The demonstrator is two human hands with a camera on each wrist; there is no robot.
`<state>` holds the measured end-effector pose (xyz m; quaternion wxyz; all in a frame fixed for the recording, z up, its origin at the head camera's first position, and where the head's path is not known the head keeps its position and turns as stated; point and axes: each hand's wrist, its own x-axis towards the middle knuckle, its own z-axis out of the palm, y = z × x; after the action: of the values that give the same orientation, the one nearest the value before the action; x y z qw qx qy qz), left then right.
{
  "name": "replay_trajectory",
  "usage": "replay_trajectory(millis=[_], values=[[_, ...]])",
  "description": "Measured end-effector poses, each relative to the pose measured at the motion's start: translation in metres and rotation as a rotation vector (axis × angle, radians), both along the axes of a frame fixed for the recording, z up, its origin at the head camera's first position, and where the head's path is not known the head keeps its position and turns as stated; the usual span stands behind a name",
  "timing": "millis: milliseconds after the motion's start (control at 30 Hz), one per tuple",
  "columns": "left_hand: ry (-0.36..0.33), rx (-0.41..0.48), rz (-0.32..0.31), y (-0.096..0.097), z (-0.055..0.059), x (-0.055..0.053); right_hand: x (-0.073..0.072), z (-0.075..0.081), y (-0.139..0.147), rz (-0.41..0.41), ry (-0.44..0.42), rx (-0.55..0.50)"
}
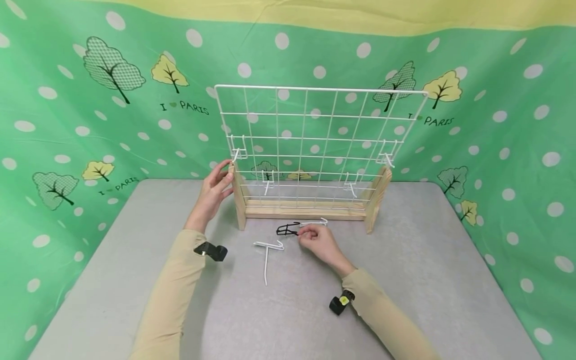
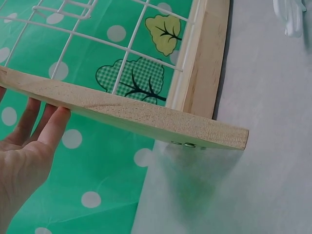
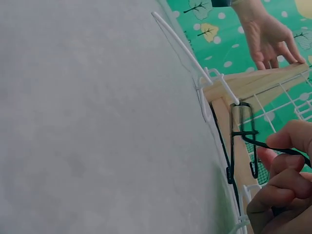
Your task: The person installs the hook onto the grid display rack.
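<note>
My right hand [image 1: 318, 242] pinches the rod of a black wire grid hook [image 1: 286, 229] between thumb and fingers, low over the table in front of the rack. In the right wrist view, the double-pronged end of the black hook [image 3: 243, 134] points away from the fingers. My left hand [image 1: 212, 192] rests its fingertips against the outer face of the rack's left wooden side board [image 2: 131, 108], near its upper end. That rack carries a white wire grid [image 1: 318, 118], leaning back between two wooden sides. Several white hooks hang on it, including one at lower left [image 1: 268, 184].
A loose white hook [image 1: 266, 257] lies on the grey table [image 1: 288, 310], left of my right hand. Just beyond the black hook, another white hook [image 1: 315, 222] lies near the rack's wooden crossbar [image 1: 306, 216]. Green dotted cloth [image 1: 180, 145] surrounds the table's back and sides.
</note>
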<state>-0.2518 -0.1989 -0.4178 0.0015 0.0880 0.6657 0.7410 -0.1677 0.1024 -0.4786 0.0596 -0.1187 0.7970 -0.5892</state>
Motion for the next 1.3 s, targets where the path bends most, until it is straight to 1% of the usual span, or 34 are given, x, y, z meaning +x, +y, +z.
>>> replay_trajectory(millis=[67, 167, 267, 333, 400, 500, 567, 600, 667, 733, 800, 867, 967, 1133, 1300], values=[[-0.005, 0.0, -0.002, 0.0, 0.0, 0.001, 0.004, 0.003, 0.001, 0.003, -0.02, 0.006], [-0.009, 0.006, -0.003, -0.001, 0.0, 0.002, 0.004, -0.003, 0.003, -0.011, -0.043, 0.012], [-0.002, 0.006, -0.001, -0.001, 0.0, 0.001, 0.002, -0.012, 0.005, -0.044, -0.022, 0.015], [-0.002, 0.01, 0.0, 0.0, 0.0, 0.0, 0.002, -0.012, 0.005, -0.074, -0.018, 0.025], [-0.002, 0.012, 0.0, 0.0, 0.0, -0.001, 0.002, -0.013, 0.007, -0.077, -0.026, 0.015], [-0.005, 0.014, -0.004, 0.0, 0.0, -0.001, 0.002, -0.011, 0.008, -0.079, -0.08, -0.005], [-0.005, 0.012, -0.004, 0.0, 0.0, -0.001, 0.002, -0.011, 0.009, -0.075, -0.124, -0.039], [-0.006, 0.01, -0.004, -0.001, 0.0, -0.001, 0.004, -0.006, 0.009, -0.077, -0.137, -0.045], [-0.005, 0.007, -0.003, -0.001, 0.001, -0.001, 0.009, 0.006, 0.008, -0.071, -0.131, -0.046], [-0.005, 0.006, -0.003, -0.001, 0.001, -0.001, 0.013, 0.017, 0.008, -0.05, -0.108, -0.061], [0.0, 0.002, -0.004, 0.0, 0.002, -0.001, 0.014, 0.021, 0.009, -0.036, -0.087, -0.072], [0.003, -0.002, -0.005, 0.0, 0.001, -0.001, 0.011, 0.015, 0.01, -0.029, -0.055, -0.083], [0.008, -0.001, -0.004, -0.001, 0.001, -0.001, 0.006, 0.004, 0.013, -0.052, -0.009, -0.077], [0.004, 0.006, -0.001, -0.001, 0.001, -0.001, 0.007, 0.008, 0.015, -0.104, 0.083, -0.025], [0.006, 0.007, -0.007, -0.001, 0.0, -0.001, 0.007, 0.015, 0.017, -0.104, 0.141, -0.022]])
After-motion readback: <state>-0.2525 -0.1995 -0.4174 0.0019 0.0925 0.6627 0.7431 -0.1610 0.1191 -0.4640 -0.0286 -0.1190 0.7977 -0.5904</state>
